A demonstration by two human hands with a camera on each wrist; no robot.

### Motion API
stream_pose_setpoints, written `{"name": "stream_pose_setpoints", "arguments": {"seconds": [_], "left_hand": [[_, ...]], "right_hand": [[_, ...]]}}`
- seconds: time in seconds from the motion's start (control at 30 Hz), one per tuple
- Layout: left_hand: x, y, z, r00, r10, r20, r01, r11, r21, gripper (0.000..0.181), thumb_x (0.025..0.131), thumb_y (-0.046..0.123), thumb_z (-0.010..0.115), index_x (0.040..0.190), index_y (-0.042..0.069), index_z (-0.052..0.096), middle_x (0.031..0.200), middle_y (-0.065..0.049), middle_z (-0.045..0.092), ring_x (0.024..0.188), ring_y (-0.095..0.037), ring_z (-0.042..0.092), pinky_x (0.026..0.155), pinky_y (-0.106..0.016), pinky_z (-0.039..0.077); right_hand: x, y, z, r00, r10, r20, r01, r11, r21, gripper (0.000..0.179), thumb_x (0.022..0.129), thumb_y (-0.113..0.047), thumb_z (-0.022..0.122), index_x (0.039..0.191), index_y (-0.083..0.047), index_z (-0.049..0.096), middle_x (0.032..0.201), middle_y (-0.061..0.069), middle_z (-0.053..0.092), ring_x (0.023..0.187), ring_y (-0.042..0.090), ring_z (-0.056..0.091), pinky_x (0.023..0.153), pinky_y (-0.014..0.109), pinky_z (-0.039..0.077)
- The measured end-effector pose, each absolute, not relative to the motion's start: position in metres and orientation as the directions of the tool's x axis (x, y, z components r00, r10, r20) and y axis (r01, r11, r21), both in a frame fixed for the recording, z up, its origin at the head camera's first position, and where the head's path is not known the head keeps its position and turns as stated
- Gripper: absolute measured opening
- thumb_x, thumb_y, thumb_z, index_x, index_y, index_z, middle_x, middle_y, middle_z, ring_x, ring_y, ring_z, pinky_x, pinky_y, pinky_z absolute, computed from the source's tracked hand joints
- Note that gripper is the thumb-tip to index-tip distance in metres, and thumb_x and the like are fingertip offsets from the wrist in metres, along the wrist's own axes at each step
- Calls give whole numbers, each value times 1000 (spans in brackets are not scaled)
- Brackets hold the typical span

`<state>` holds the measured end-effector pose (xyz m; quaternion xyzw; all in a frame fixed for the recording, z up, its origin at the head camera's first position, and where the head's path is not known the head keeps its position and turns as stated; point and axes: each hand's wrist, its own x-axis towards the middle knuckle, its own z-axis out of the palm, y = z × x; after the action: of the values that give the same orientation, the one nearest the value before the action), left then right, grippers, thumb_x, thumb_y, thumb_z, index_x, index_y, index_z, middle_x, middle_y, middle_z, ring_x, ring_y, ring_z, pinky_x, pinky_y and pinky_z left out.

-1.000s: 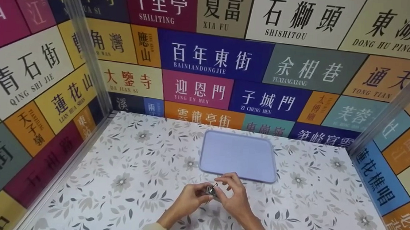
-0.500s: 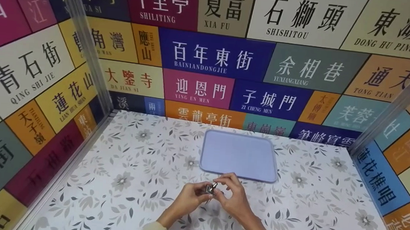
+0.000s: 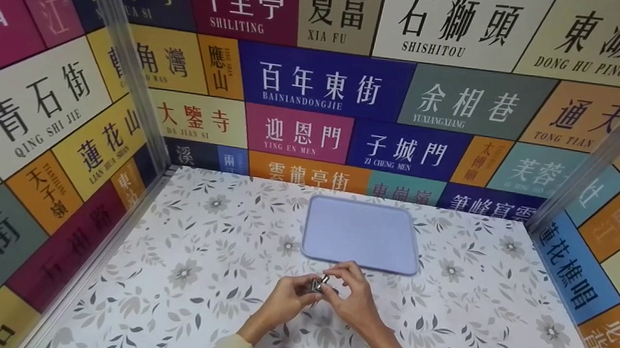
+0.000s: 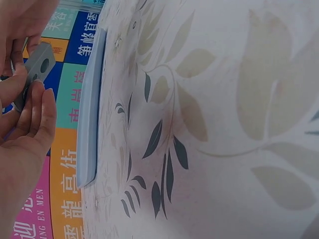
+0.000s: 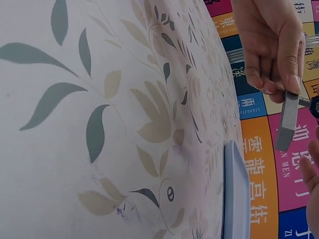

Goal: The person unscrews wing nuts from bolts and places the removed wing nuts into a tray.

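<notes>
Between the two hands, raised over the table, is a small grey metal block [image 5: 288,122] with a round hole that shows in the left wrist view. A threaded bolt [image 5: 303,102] sticks out of one side of it and ends in a dark knob-like head [image 5: 315,106]. The left hand [image 3: 286,300] grips the block between thumb and fingers. On the other side, the right hand [image 3: 356,299] has its thumb and index finger at the bolt's outer end, pinching it; the fingertips partly cover the bolt in the head view.
A pale blue-lavender rectangular tray [image 3: 360,234] lies on the table just beyond the hands. A white cloth with a grey leaf and flower print [image 3: 186,275] covers the table. Panels of coloured signs [image 3: 325,84] stand around the back and sides.
The bolt's outer end has tilted slightly between the right fingers over the last second. Both hands stay in nearly the same place, and the tray has not moved.
</notes>
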<state>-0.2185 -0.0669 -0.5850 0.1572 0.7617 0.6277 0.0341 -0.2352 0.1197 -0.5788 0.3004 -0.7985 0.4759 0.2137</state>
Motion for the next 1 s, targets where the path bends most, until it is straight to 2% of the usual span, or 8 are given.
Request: {"name": "stream_pose_setpoints", "arguments": {"seconds": [0.17, 0.5, 0.67, 0.8, 1.0], "left_hand": [[-217, -66, -585, -952, 274, 137, 188, 170, 967, 33, 90, 6, 72, 123, 3, 69, 99, -13, 75, 82, -9, 69, 67, -16, 54], [-217, -66, -583, -952, 279, 122, 176, 177, 968, 35, 91, 9, 72, 125, 5, 68, 100, -12, 75, 79, -7, 67, 64, -16, 51], [-217, -66, -583, -952, 279, 125, 174, 157, 972, 36, 92, 7, 71, 127, 4, 67, 102, -14, 75, 80, -8, 66, 63, -15, 51], [-217, -66, -584, -951, 280, 129, 186, 188, 964, 37, 92, 9, 72, 128, 4, 66, 101, -12, 76, 77, -4, 65, 63, -15, 50], [-218, -66, -587, -945, 293, 146, 210, 202, 957, 34, 91, 9, 73, 124, 7, 70, 99, -8, 75, 75, -2, 62, 63, -16, 50]], "right_hand": [[-236, 119, -579, -700, -294, 651, -713, 333, -617, 30, 79, 2, 77, 107, -9, 73, 108, 2, 63, 100, 17, 60, 73, 30, 51], [-235, 118, -577, -677, -312, 667, -735, 331, -592, 40, 77, 12, 72, 109, -12, 72, 109, 2, 62, 95, 20, 60, 71, 35, 52], [-235, 114, -575, -661, -303, 686, -749, 318, -581, 42, 75, 18, 69, 104, -11, 73, 107, 3, 62, 93, 21, 60, 69, 37, 51], [-235, 112, -575, -657, -283, 698, -752, 305, -585, 43, 71, 25, 67, 96, -9, 73, 102, 7, 62, 91, 22, 59, 69, 30, 49], [-237, 110, -577, -613, -277, 740, -787, 305, -537, 38, 70, 29, 67, 88, -5, 70, 99, 14, 61, 86, 25, 58, 71, 24, 46]]}}
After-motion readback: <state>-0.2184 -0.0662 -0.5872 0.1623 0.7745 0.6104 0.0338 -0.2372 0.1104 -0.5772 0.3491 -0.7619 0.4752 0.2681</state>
